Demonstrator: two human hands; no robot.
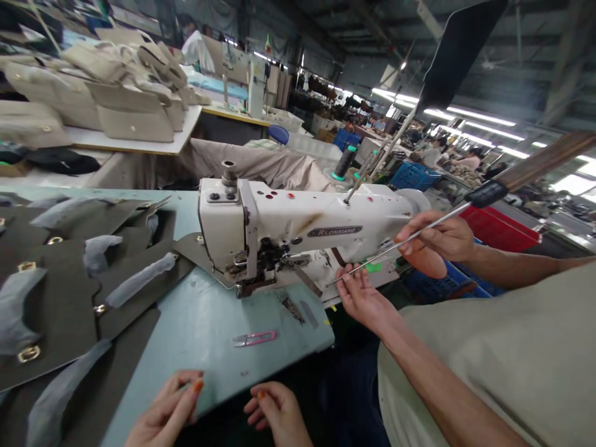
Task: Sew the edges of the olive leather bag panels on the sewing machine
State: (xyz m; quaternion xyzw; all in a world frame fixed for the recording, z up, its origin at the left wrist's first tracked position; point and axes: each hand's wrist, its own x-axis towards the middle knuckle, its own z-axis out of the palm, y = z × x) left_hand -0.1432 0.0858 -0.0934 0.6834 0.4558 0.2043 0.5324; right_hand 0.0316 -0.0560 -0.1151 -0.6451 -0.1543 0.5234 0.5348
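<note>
My left hand (170, 406) is at the lower edge of the view, thumb and forefinger pinched together over the front of the pale blue-green table (209, 347). A small dark bit shows at the fingertips, too small to name. To its right, my right hand (279, 410) hovers past the table edge, fingers loosely curled and apart, holding nothing visible. Pink-handled thread snips (255, 338) lie on the table beyond my hands. Behind them stands a white sewing machine (298, 217). A small metal part (292, 307) rests below its needle area.
A co-worker at the right holds a long screwdriver (419, 233) with both hands, its tip near the machine bed. Grey-brown bag panels (60, 292) with wrapped straps and gold buckles cover the table's left. Beige bags (133, 112) are piled behind. A thread cone (344, 162) stands behind the machine.
</note>
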